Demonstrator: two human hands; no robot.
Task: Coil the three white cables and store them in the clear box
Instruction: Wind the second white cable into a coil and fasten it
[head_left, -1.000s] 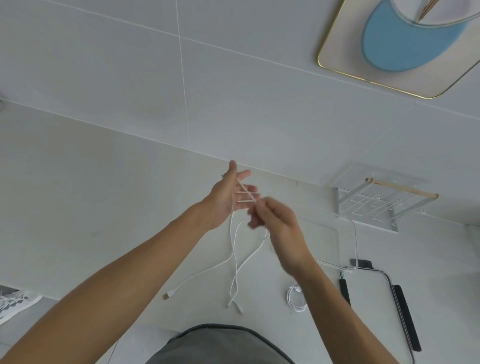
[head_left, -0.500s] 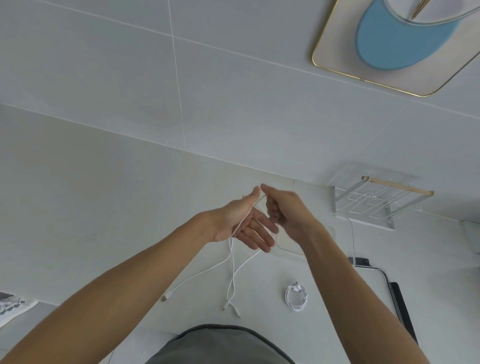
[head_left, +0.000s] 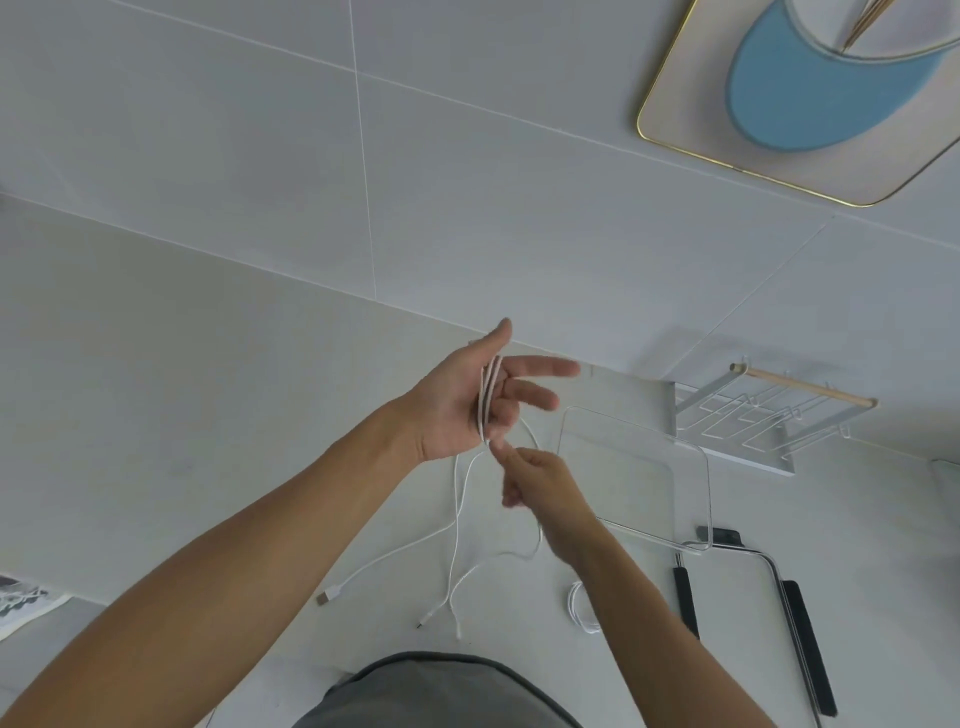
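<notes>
Nearest, a coiled white cable (head_left: 581, 608) is lying on the counter (head_left: 156, 415) beside the right forearm. Loose cable ends (head_left: 332, 595) are trailing on the counter. Right hand (head_left: 540, 480) is pinching the strand, fingers together. Left hand (head_left: 467, 402) is holding cable loops (head_left: 487, 397) across the palm, fingers spread apart. Clear box (head_left: 691, 457) is sitting beyond, empty.
</notes>
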